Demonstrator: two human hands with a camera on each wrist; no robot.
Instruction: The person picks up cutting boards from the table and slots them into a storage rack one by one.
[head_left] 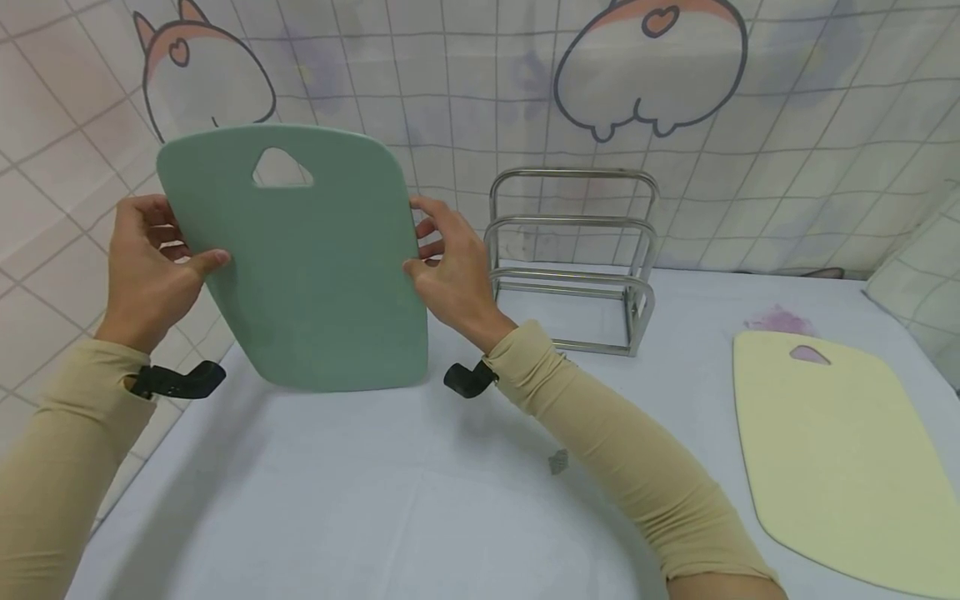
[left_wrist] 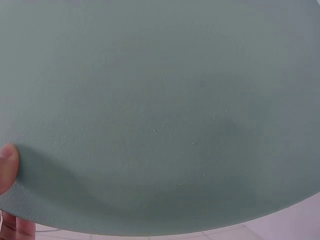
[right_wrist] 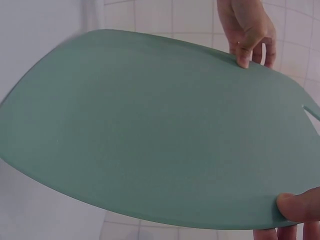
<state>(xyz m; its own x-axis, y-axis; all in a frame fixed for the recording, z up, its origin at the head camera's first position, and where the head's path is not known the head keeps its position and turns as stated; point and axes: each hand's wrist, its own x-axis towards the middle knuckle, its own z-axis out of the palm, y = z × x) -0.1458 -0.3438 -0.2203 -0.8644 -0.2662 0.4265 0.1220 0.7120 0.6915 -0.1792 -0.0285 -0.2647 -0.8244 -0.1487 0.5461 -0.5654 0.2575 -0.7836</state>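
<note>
A green cutting board with a cut-out handle hole near its top stands upright between both hands in the head view. My left hand grips its left edge, thumb on the near face and fingers behind. On the opposite edge my right hand pinches the board the same way. The board's near face fills most of the left wrist view, where the left thumb shows at the edge. In the right wrist view both hands hold opposite edges of the board.
A metal rack of several upright bars stands at the back of the table, right of the green board. A yellow cutting board lies flat at the right. The white tablecloth bears a small grey mark. Behind hangs a checked, printed cloth.
</note>
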